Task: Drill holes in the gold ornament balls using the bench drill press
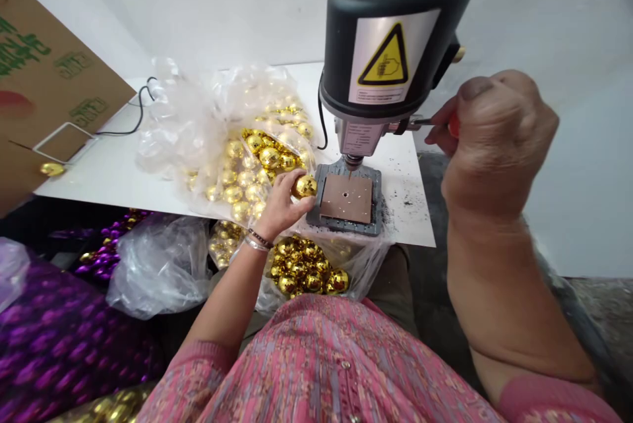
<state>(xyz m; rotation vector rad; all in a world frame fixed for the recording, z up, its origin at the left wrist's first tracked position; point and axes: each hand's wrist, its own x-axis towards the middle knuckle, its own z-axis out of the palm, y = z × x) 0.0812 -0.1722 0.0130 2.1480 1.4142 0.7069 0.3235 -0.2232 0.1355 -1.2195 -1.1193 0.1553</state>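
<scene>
Between the thumb and fingers of my left hand (283, 207) is a shiny gold ball (305, 186), held just left of the drill press base (376, 202). My right hand (497, 140) is closed around the red-tipped lever (453, 125) on the right side of the drill press (395, 41). Its thin bit points down over a brown square plate (346, 197) with a small hole in it. A clear bag of gold balls (270, 157) lies open behind my left hand. More gold balls (309, 268) sit in clear plastic at my lap.
Dark shavings (408, 189) are scattered on the white table (413, 228) right of the base. At the left stand a cardboard box (59, 74) and a bag of purple balls (69, 344). A black cord (141, 113) runs along the table.
</scene>
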